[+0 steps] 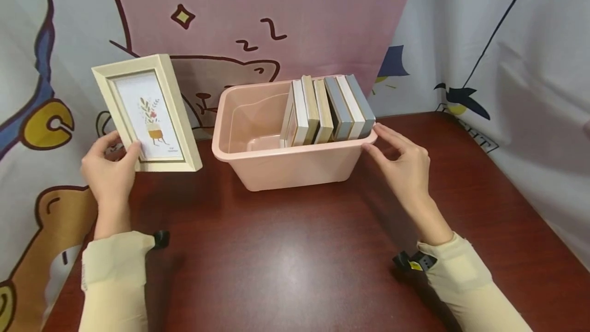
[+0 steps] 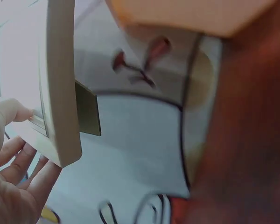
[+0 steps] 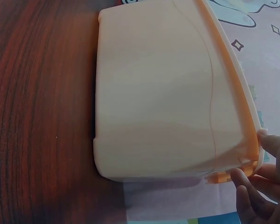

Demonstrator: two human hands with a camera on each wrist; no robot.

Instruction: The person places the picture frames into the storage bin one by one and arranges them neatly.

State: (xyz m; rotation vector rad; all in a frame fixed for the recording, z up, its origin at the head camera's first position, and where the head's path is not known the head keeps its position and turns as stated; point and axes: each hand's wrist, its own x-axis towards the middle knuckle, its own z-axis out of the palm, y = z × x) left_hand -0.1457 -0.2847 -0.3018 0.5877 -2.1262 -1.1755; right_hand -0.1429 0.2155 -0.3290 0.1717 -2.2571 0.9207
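Observation:
In the head view my left hand (image 1: 110, 168) grips a cream picture frame (image 1: 182, 111) by its lower left corner, thumb on the front. A flower-pot print shows behind its pane, and the left wrist view shows a dark stand flap (image 2: 87, 109) jutting from its back. My right hand (image 1: 407, 170) pinches the right end of the rim of a pink plastic bin (image 1: 295, 168). Several picture frames (image 1: 343, 109), white, wood-toned and grey-blue, stand on edge in the bin's right half. In the right wrist view, fingers (image 3: 273, 142) lie at the bin's rim.
The bin stands on a dark red-brown wooden table (image 1: 276, 255), close to a cartoon-printed cloth (image 1: 295, 14) behind it. More printed cloth (image 1: 530, 65) hangs along the right side. Small dark devices (image 1: 415, 261) sit at both wrists.

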